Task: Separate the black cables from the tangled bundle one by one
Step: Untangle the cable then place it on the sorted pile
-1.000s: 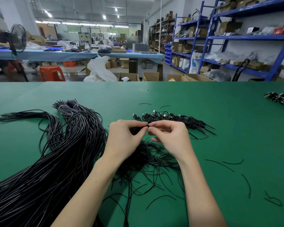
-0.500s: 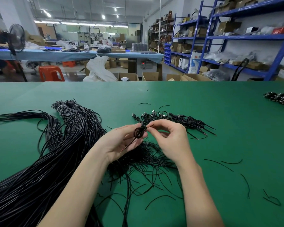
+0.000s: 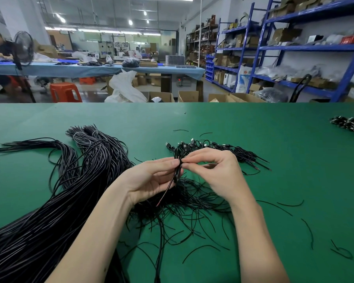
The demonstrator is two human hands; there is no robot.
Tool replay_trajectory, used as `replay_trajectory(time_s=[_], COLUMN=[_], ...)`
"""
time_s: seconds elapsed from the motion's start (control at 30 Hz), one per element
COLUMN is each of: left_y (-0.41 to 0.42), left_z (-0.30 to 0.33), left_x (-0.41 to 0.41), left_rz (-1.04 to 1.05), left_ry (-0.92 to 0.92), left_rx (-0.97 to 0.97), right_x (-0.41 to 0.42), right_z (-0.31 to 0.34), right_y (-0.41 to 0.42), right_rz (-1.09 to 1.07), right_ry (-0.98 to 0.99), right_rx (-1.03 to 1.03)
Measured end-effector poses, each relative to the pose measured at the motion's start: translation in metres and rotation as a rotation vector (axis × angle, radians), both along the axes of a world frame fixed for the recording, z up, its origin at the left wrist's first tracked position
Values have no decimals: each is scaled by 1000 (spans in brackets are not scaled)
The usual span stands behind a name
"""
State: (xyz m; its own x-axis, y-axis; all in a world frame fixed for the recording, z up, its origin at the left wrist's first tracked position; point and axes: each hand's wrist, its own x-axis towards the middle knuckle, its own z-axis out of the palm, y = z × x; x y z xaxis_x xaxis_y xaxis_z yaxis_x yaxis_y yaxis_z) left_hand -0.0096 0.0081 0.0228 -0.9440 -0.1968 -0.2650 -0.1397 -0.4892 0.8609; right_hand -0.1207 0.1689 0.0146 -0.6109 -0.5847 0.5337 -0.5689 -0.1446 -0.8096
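A thick bundle of long black cables (image 3: 55,203) sweeps across the left of the green table (image 3: 294,160). A looser tangle of thin black cables (image 3: 188,203) lies under my hands. My left hand (image 3: 149,180) pinches a small folded black cable (image 3: 177,170) between thumb and fingertips, its reddish end hanging down toward my palm. My right hand (image 3: 215,172) pinches the same cable from the right, fingertips meeting the left hand's. A row of short cables with connectors (image 3: 213,149) lies just behind my hands.
Loose cable scraps (image 3: 307,227) are scattered on the right of the table. Another small cable pile (image 3: 349,124) sits at the far right edge. Beyond the table are cardboard boxes, blue shelving (image 3: 307,48) and a person at a far table.
My left hand has turned palm up and the coiled cable between my fingertips has flattened into a narrow upright fold, its end hanging over my palm. Both hands stayed in place.
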Motion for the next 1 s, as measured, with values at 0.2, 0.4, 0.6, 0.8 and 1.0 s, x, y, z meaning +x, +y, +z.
replay_trajectory(time_s=[0.2, 0.4, 0.6, 0.8, 1.0], left_y=[-3, -2, -1, 0, 2], left_z=[1, -1, -2, -2, -1], left_x=[2, 2, 1, 2, 2], left_rz=[-86, -136, -136, -139, -167], left_ry=[29, 29, 19, -9, 20], left_rx=[-99, -127, -88, -95, -53], right_x=[3, 4, 4, 5, 10], right_z=[9, 17, 23, 29, 31], right_y=[6, 12, 15, 19, 18], right_rz=[-28, 0, 17, 25, 32], right_ry=[55, 76, 105, 143, 169], right_rx=[132, 199, 289, 366, 325])
